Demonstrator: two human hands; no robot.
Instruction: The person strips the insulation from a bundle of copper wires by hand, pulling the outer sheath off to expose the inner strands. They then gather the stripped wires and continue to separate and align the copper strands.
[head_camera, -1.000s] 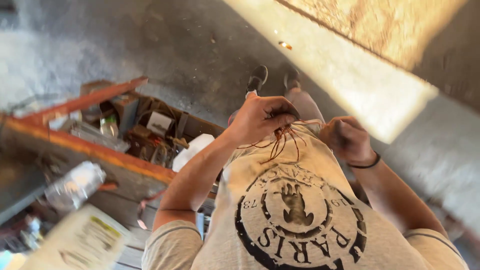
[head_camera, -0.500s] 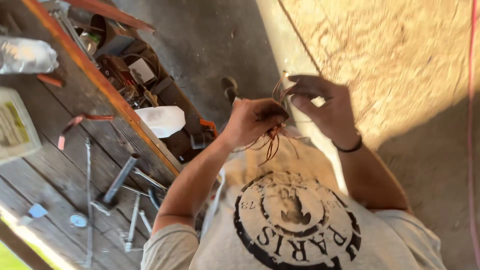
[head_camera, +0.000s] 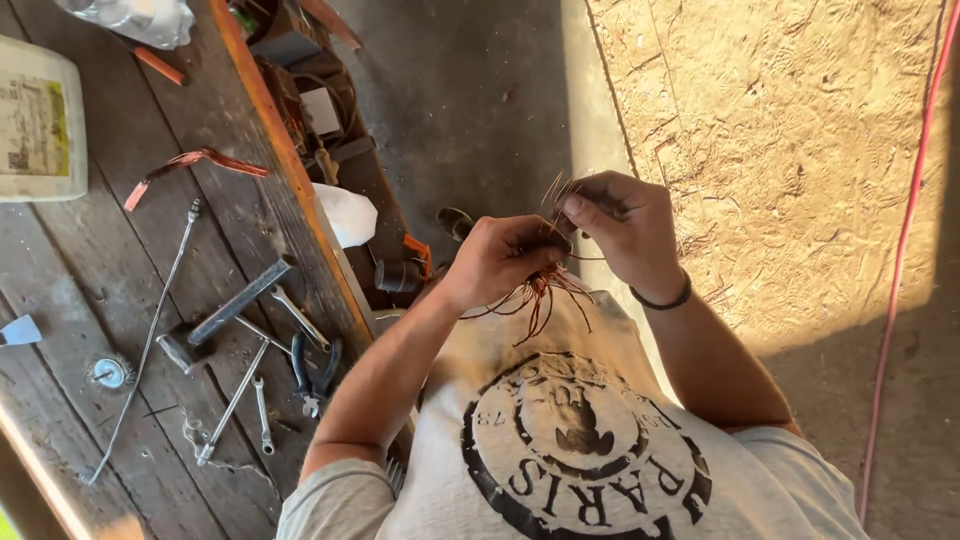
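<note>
A bundle of copper wire strands (head_camera: 535, 290) is gripped by the closed left hand (head_camera: 500, 258); strand ends are pinched by the right hand (head_camera: 622, 225) at two o'clock.

Looks like a rough workshop to me: left of my grip there's a worn wooden worktop (head_camera: 90, 270) scattered with wrenches (head_camera: 262, 415), pliers (head_camera: 312, 372) and a hammer (head_camera: 225, 315), plus bare concrete floor (head_camera: 470, 110) underneath.
</note>
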